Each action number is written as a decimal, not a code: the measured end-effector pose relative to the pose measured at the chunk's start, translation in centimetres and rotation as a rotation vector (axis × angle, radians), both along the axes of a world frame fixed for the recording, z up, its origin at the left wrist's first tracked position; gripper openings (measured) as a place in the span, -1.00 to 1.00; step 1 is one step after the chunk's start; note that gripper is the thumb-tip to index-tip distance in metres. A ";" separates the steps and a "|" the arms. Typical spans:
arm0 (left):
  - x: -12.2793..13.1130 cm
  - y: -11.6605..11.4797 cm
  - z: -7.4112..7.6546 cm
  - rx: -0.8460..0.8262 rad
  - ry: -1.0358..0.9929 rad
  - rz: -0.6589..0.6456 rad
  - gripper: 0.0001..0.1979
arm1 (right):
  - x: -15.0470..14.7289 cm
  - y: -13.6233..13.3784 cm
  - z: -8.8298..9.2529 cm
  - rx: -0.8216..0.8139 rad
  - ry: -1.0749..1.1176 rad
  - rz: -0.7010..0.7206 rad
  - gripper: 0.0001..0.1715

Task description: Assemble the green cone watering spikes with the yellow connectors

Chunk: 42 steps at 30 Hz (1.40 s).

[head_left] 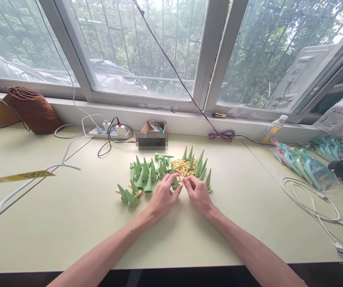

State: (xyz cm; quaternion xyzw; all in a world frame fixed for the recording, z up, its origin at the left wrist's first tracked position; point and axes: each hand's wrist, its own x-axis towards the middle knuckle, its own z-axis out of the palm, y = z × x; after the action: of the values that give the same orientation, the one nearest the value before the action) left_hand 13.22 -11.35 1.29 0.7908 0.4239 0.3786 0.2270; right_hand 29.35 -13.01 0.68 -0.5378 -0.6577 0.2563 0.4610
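In the head view, my left hand is closed around a green plastic cone that stands point up. My right hand pinches a small yellow plastic piece against the cone's side; whether it sits in the cone is hidden by my fingers. Behind my hands lies a heap of loose yellow pieces. Several green cones stand and lie to the left of it, and more cones stand to its right. Nearer on the left is a small group of cones with yellow pieces at their sides.
Along the back are a power strip with cables, a small cardboard box and a coiled red-blue wire. A bottle, bagged pastel plastic items and a white cable lie right. A brown pouch sits far left.
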 end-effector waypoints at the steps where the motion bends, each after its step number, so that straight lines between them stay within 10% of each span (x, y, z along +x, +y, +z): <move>1: 0.0 0.0 0.1 -0.002 0.003 0.001 -0.72 | 0.0 0.0 0.0 -0.006 0.012 0.007 -0.59; 26: 0.0 -0.3 0.3 -0.024 0.016 -0.070 -0.70 | 0.1 0.0 -0.1 0.022 -0.013 0.007 -0.43; 42: 0.0 0.0 0.0 -0.024 0.007 -0.052 -0.70 | -0.1 0.0 -0.5 -0.011 0.037 0.080 -0.69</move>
State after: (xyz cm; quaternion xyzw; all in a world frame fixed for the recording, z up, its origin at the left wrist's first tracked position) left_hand 13.25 -11.34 1.34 0.8001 0.4084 0.3648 0.2450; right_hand 29.21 -12.99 0.20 -0.5087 -0.6687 0.2882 0.4593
